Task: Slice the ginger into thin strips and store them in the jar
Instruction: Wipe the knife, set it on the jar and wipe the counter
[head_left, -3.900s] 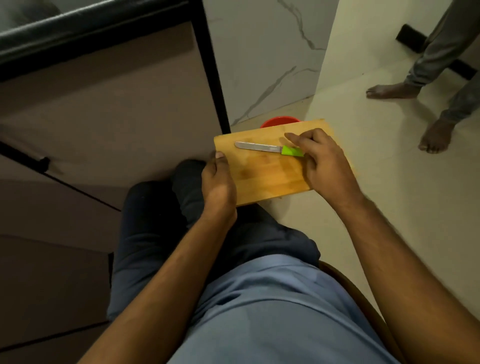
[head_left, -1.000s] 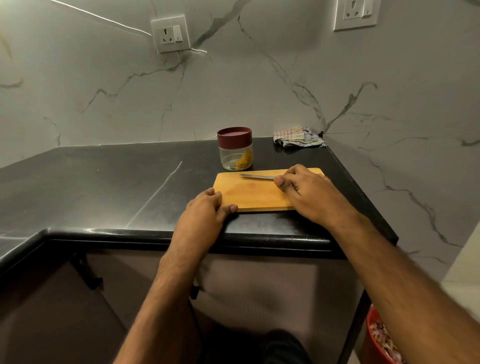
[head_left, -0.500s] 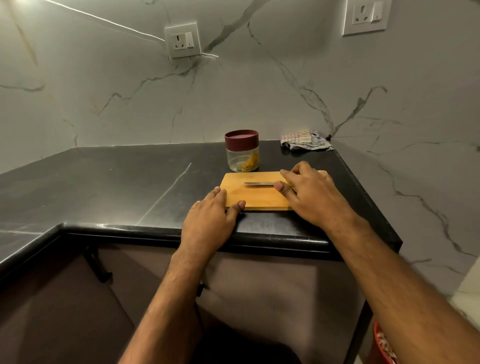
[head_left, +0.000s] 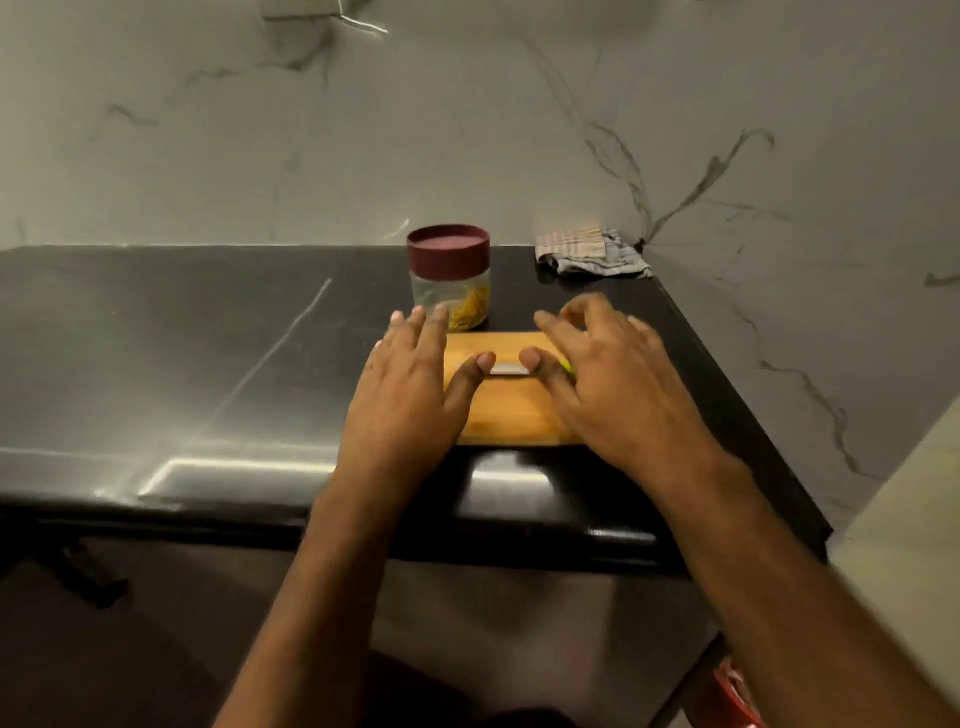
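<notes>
Both hands hover spread-fingered over the cutting board, gripping nothing: the left hand at its nine o'clock edge, the right hand over the knife handle. The ginger strips sit inside the lidded jar at twelve o'clock. A careless sweep could catch the blade or topple the jar.
</notes>
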